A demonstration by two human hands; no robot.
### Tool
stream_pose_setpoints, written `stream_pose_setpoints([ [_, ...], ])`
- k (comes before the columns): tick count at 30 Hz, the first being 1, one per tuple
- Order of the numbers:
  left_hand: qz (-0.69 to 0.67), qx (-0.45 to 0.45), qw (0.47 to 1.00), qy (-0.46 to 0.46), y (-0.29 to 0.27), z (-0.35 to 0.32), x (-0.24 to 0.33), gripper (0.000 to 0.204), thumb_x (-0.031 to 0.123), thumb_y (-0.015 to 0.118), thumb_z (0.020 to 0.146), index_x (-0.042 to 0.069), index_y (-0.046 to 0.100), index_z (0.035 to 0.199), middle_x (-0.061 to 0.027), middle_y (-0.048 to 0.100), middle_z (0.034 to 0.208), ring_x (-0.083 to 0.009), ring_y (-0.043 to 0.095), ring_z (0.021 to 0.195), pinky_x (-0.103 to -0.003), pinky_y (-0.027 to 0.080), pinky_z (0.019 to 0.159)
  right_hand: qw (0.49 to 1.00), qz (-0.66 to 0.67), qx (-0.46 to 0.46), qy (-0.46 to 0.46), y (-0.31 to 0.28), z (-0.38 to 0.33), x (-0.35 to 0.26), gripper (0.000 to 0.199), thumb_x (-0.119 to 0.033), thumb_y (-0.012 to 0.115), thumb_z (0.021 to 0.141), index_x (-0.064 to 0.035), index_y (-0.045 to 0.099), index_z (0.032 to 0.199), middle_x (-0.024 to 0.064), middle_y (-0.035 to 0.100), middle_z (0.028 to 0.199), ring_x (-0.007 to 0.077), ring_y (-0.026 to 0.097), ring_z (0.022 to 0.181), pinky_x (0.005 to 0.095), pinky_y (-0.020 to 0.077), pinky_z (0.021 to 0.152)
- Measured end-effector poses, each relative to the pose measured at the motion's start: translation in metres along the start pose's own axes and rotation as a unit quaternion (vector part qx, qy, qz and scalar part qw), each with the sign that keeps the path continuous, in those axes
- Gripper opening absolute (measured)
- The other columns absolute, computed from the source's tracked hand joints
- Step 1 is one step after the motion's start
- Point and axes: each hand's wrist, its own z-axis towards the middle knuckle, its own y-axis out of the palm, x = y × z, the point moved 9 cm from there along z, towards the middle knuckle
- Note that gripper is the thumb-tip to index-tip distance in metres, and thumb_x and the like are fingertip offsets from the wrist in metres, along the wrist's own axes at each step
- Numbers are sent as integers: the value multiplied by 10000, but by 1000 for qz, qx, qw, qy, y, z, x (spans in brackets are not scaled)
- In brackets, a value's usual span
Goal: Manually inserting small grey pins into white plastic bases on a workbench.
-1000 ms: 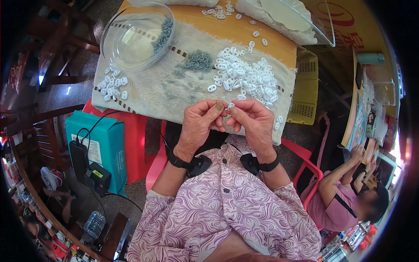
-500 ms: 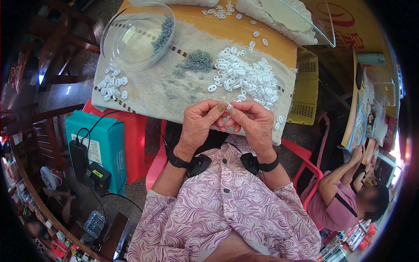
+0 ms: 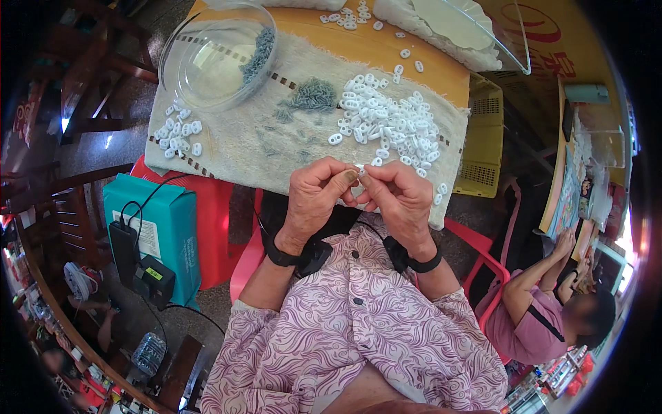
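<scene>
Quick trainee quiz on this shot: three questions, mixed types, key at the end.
1. True or false: fingers of the left hand and right hand meet at a small white piece.
2. Where is the larger white heap, relative to the gray pile on the towel? A) left B) right
3. Fill in: more gray pieces lie inside the round, clear ____.
Key: 1 true; 2 B; 3 bowl.

Can't really make out the small white piece [image 3: 361, 170] mid-frame, since the left hand [image 3: 312, 199] and right hand [image 3: 405, 201] pinch over most of it. The grey bits [image 3: 314, 95] at upper centre are too tiny to identify. White padded thing [image 3: 445, 31], upper right, gets chopped by the top edge. Seated person [image 3: 532, 328], lower right: head's blurred.
</scene>
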Motion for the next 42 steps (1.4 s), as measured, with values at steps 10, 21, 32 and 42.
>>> stream_pose_setpoints([
  [10,20,11,1000,15,3,-2,3,56,22,615,876,-25,644,869,-25,627,728,-58,584,598,-195,475,530,997,-56,-9,-43,3,2,-7,60,36,596,867,48,631,914,65,616,742,110,654,609,205,520,492],
  [21,-6,14,1000,-3,0,0,-5,86,15,625,870,-21,659,940,-34,644,808,-62,587,644,-200,498,564,991,89,-25,100,2,1,21,140,-33,583,905,43,611,1018,63,658,786,90,644,658,184,516,552],
  [32,6,25,1000,5,1,1,1,125,28,626,876,-22,636,990,-39,661,820,-69,609,655,-197,500,593,980,146,-14,134,-1,1,27,177,-32,612,883,44,611,1043,69,661,792,88,633,645,185,502,532],
  [42,107,16,991,79,5,0,15,89,-10,601,870,-21,628,954,-79,654,828,-123,672,700,-223,510,594,968,190,-15,164,-2,2,31,182,-21,617,873,55,607,1038,83,656,796,104,627,630,199,501,513],
])
